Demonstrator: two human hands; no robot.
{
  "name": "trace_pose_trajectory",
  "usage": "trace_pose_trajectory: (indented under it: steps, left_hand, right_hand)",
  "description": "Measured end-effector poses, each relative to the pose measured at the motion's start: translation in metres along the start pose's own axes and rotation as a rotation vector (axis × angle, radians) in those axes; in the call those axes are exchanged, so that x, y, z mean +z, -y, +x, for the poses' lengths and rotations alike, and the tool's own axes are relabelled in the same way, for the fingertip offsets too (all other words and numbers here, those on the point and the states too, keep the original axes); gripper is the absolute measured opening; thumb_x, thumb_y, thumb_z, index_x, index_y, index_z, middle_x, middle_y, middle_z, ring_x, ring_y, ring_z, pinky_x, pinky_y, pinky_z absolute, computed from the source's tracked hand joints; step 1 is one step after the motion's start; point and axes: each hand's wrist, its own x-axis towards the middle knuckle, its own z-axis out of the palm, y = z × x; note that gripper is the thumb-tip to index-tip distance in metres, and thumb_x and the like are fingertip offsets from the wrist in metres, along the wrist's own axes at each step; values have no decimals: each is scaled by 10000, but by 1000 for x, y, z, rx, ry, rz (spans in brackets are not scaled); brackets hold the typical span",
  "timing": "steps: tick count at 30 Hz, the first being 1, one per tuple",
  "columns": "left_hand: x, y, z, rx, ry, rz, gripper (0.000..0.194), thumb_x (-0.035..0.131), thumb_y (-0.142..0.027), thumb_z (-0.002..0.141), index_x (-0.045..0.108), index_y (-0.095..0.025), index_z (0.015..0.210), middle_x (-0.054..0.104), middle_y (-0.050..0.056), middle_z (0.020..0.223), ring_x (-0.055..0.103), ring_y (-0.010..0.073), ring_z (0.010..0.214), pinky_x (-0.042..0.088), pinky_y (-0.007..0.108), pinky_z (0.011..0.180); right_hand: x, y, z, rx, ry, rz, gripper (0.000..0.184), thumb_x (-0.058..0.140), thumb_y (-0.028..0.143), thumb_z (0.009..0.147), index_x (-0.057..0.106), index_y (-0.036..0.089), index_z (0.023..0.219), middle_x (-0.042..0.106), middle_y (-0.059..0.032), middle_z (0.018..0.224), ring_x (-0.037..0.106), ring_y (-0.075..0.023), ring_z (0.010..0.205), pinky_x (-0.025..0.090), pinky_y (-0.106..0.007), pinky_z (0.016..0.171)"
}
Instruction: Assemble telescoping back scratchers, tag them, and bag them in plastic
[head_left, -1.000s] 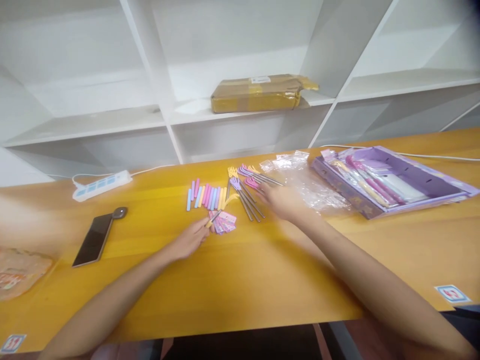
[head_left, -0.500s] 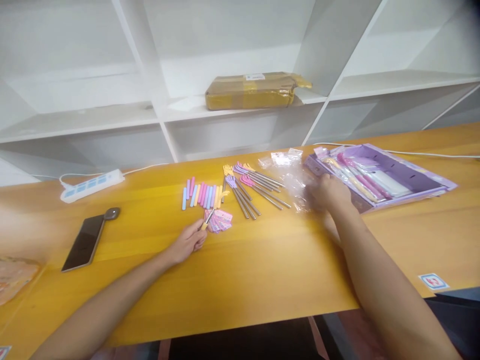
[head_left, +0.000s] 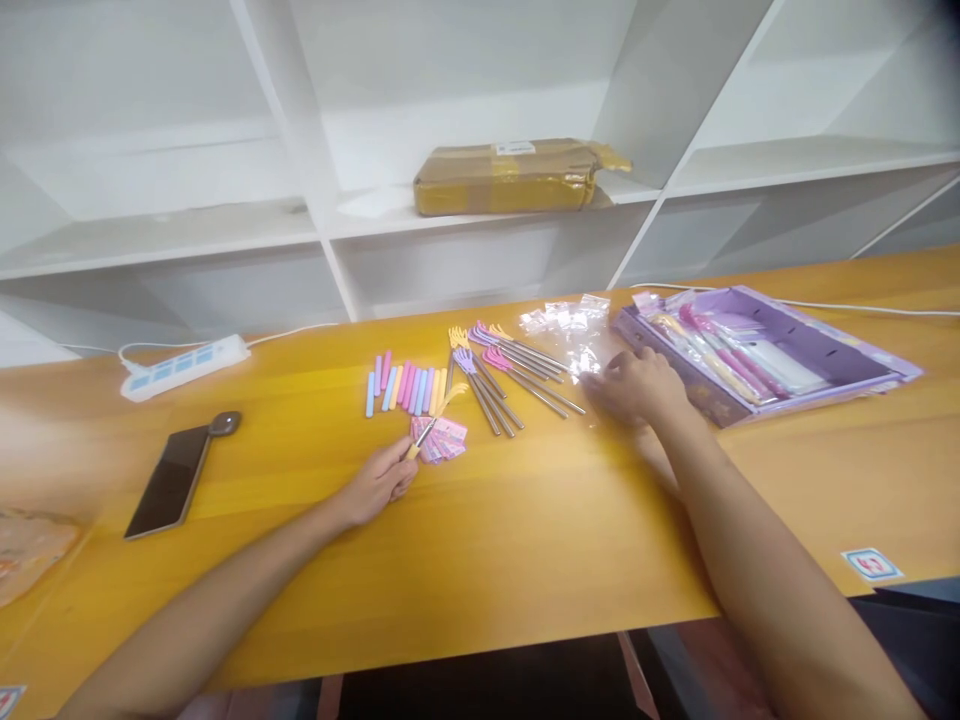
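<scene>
While its contents stay out of sight, an orange printed packet (head_left: 34, 550) lies on the table (head_left: 487, 560) at the far left, partly cut off by the edge of view. Next come a dark flat device (head_left: 169, 480), a grey rounded object (head_left: 225, 423) at its far corner, and a white power strip (head_left: 184, 368) beyond. The left arm stretches forward and rightward, and the left hand (head_left: 379, 485) grasps the yellow handle of a back scratcher (head_left: 425, 434) with curled fingers. Its long axis slants away from the person and rightward, the yellow claw at the far end, over or just beside fanned pink cards (head_left: 450, 437). Beyond the cards, pastel tubes (head_left: 420, 388) lie roughly parallel. Farther right, metal rods (head_left: 525, 378) spread out, their yellow, purple and pink claws at the far-left ends and their bare ends toward the near right. On the shelf behind sits a taped cardboard box (head_left: 506, 180), its inside hidden. Clear plastic bags (head_left: 570, 325) lie right of the rods. The right arm reaches forward and leftward; the right hand (head_left: 641, 385) is bent at the bags' near-right edge, its grip impossible to tell. At the far right, an open purple box (head_left: 832, 345) holds wrapped yellow and pink scratchers (head_left: 720, 355), slanting toward the near right, and a whitish flat piece (head_left: 791, 365).
</scene>
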Motion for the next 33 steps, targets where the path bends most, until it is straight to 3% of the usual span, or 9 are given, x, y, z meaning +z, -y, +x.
trace_pose_trajectory:
  steps: [8, 13, 17, 19, 21, 24, 28, 31, 33]
  left_hand:
    - [2, -4, 0, -6, 0, 27, 342, 532, -549, 1083, 549, -208, 1092, 393, -66, 764, 313, 107, 603, 289, 237, 555]
    - [-1, -1, -1, 2, 11, 18, 368, 529, -575, 1100, 538, -208, 1081, 398, -64, 764, 315, 104, 609, 297, 231, 556]
    - [5, -1, 1, 2, -5, -85, 419, 533, -633, 1097, 526, -215, 1097, 408, -66, 772, 287, 88, 591, 286, 216, 539]
    - [14, -1, 2, 11, -30, -175, 423, 562, -630, 1088, 486, -262, 1281, 444, -68, 826, 267, 74, 568, 270, 200, 517]
    - [25, 0, 2, 35, -47, -262, 499, 601, -626, 1071, 357, -368, 1421, 483, -69, 926, 241, 54, 544, 243, 178, 495]
    - [40, 1, -2, 81, 3, -307, 477, 635, -630, 1050, 348, -432, 1373, 494, -53, 1076, 229, 29, 543, 231, 164, 499]
    - [51, -3, -13, 100, 138, -47, 463, 695, -650, 995, 618, -285, 1269, 518, 21, 1115, 429, 79, 649, 387, 241, 571]
    - [60, -6, -19, 128, 145, 144, 580, 882, -588, 842, 704, -221, 1254, 593, 65, 1066, 554, 185, 787, 490, 319, 688]
    - [65, -7, -19, 130, 131, 170, 464, 868, -531, 869, 738, -223, 1191, 642, 93, 1097, 608, 244, 887, 530, 376, 787]
  right_hand:
    - [-16, 9, -11, 34, -15, 75, 455, 535, 379, 1045, 706, 62, 1324, 651, -267, 1334, 614, -352, 1226, 468, -431, 988]
    - [-34, 3, -15, 84, -186, 265, 315, 503, 259, 1027, 732, 66, 1124, 649, -318, 1292, 625, -370, 1182, 443, -469, 959]
    - [-51, 9, -19, 51, -273, 458, 258, 493, 318, 1044, 685, 155, 1102, 718, -192, 1065, 671, -254, 917, 476, -399, 855]
    - [-55, 25, -27, 12, -270, 624, 304, 445, 408, 1077, 648, 184, 1110, 669, -77, 819, 610, -183, 693, 481, -330, 717]
    - [-57, 53, -44, -74, -207, 961, 390, 472, 565, 1070, 623, 207, 1108, 552, 12, 663, 483, -140, 530, 412, -272, 556]
    - [-56, 103, -94, -249, 5, 1433, 507, 694, 707, 939, 638, 234, 1110, 523, 56, 621, 429, -115, 469, 377, -242, 469]
    - [-44, 158, -173, -440, 312, 1458, 503, 670, 693, 1000, 598, 216, 857, 576, 23, 599, 505, -113, 485, 428, -240, 496]
    - [-28, 178, -208, -589, 280, 1364, 580, 602, 636, 1066, 484, 201, 702, 555, 10, 567, 489, -98, 510, 402, -228, 538]
    - [-20, 183, -215, -662, 214, 1296, 598, 561, 608, 1097, 480, 189, 679, 550, 6, 582, 471, -90, 533, 374, -225, 561]
